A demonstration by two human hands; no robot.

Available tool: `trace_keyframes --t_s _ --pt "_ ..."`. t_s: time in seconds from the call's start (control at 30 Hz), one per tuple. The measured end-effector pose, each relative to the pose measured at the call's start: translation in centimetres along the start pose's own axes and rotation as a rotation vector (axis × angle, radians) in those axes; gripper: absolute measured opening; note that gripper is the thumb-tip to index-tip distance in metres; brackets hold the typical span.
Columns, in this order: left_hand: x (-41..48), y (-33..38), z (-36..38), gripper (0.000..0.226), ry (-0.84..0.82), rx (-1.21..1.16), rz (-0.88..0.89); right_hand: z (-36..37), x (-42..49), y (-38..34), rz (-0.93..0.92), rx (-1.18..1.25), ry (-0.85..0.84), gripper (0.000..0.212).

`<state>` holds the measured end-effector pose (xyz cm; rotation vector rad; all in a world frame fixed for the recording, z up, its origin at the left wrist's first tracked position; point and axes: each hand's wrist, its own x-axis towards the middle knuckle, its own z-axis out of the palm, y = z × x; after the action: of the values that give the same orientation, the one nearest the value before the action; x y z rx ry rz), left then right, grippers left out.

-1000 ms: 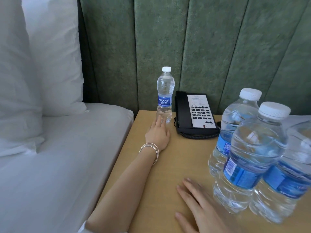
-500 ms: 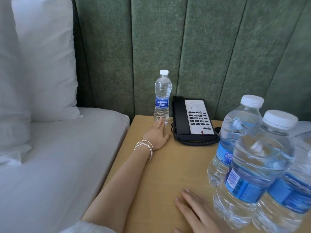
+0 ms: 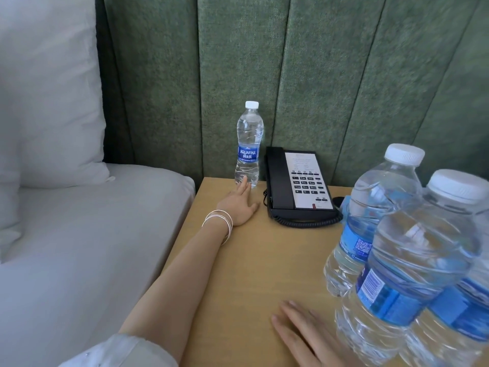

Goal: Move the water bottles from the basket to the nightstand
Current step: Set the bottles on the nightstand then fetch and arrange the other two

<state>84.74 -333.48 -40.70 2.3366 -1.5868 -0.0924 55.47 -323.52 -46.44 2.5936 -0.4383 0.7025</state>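
Note:
A clear water bottle [image 3: 248, 145] with a blue label and white cap stands upright at the back of the wooden nightstand [image 3: 251, 260], against the green padded wall. My left hand [image 3: 239, 203] lies flat on the nightstand just in front of it, fingers apart, one fingertip at the bottle's base. Three more water bottles stand close to the camera at the right: one behind [image 3: 370, 221], one in front [image 3: 412, 268] and one cut off by the right edge [image 3: 473, 308]. My right hand [image 3: 304, 335] rests flat on the wood beside them, holding nothing. No basket is in view.
A black desk telephone [image 3: 299, 185] with a coiled cord sits right of the far bottle. A bed with a white sheet [image 3: 79, 247] and pillows [image 3: 47, 88] adjoins the nightstand's left edge. The green upholstered wall [image 3: 317, 75] closes off the back.
The view has pulled back a little and shifted. My left hand has drawn slightly away from the far bottle's base, and both hands stay flat on the nightstand.

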Motion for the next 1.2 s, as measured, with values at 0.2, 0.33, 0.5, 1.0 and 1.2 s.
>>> trace_keyframes --t_s 0.2,0.33,0.5,1.0,1.2 --pt "-0.7 0.2 0.1 0.066 -0.015 0.026 -0.037 -2.2 0.0 0.2 0.154 0.397 -0.122 0.051" --pt "-3.1 0.4 0.6 0.063 -0.07 0.098 -0.062 -3.4 -0.4 -0.4 0.19 0.447 -0.075 0.063" --pt "-9.4 2.4 0.4 0.062 -0.098 0.112 -0.068 -5.2 -0.9 -0.8 0.257 0.424 -0.151 0.057" --pt "-27.1 11.8 1.7 0.065 -0.056 0.159 0.002 -8.8 -10.1 2.5 0.347 0.445 0.033 0.036" --pt "-26.8 16.0 1.7 0.059 -0.036 -0.548 0.109 -8.4 -11.6 3.9 0.428 0.422 -0.049 0.043"
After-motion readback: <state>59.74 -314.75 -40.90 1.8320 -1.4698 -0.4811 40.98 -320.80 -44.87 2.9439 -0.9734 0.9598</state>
